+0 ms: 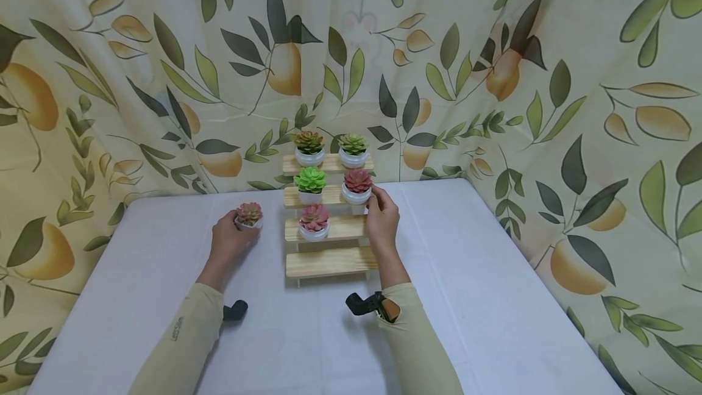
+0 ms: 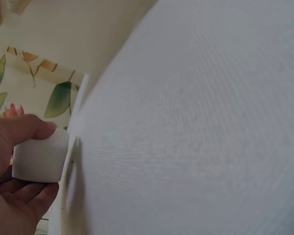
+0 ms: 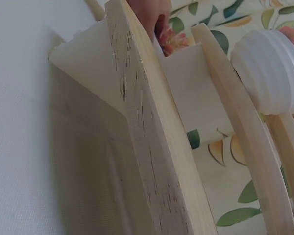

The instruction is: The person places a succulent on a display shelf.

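Note:
My left hand [image 1: 231,241] holds a pinkish artificial succulent in a white pot [image 1: 249,217] left of the stepped wooden stand [image 1: 323,264]. Seen from the left wrist, thumb and fingers grip the white pot [image 2: 41,157] from opposite sides. At the stand's right side, my right hand [image 1: 382,221] pinches the white pot of a dark red succulent [image 1: 358,183] at the second tier from the top. Whether that pot touches the board cannot be told. The right wrist view shows the stand's boards [image 3: 152,132] up close, without the right hand.
The top tier bears a brownish-orange succulent [image 1: 309,144] and a green one [image 1: 353,145]. A bright green succulent [image 1: 311,181] sits on the second tier, a pink one [image 1: 314,219] on the third. White cloth [image 1: 466,297] covers the table; leaf-patterned curtain [image 1: 329,47] hangs behind.

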Available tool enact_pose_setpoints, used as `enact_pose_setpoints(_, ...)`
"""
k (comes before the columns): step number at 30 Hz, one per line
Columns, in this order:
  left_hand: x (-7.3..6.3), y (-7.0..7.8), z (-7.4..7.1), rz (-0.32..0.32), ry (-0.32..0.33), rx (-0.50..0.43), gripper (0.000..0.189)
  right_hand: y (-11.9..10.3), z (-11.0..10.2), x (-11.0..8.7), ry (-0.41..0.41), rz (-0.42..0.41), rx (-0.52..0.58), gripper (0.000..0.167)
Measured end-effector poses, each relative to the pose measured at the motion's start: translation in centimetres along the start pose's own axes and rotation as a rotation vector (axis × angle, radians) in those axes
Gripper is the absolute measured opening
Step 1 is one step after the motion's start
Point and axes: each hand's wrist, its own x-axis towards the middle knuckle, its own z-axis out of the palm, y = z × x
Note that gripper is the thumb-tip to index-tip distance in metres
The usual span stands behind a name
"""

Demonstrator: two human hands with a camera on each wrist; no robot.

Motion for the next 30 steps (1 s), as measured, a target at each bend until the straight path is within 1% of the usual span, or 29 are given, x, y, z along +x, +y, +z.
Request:
enact_pose_setpoints(5, -0.6, 0.7, -0.5, 0.03, -0.008, -0.015, 0.069, -0.1, 0.0, 0.0, -0.004, 0.002, 0.004, 0.028)
enact_pose_setpoints(12, -1.8, 2.0, -1.8, 0.061, -0.046, -0.003, 0.072, -0.1, -0.1, 0.0, -0.011, 0.005, 0.016, 0.028)
enact_pose_setpoints(20, -3.3, 3.9, -3.1, 0.103, -0.075, -0.04, 0.073, 0.0, -0.1, 0.1, -0.019, 0.012, 0.015, 0.029)
enact_pose_setpoints(25, -4.2, 5.2, -3.7, 0.136, -0.088, -0.062, 0.072, -0.1, -0.1, 0.0, -0.01, 0.014, 0.001, 0.029)
enact_pose_setpoints(30, -5.3, 6.6, -4.2, 0.177, -0.098, -0.064, 0.073, 0.0, -0.1, 0.0, -0.005, 0.006, -0.002, 0.03)
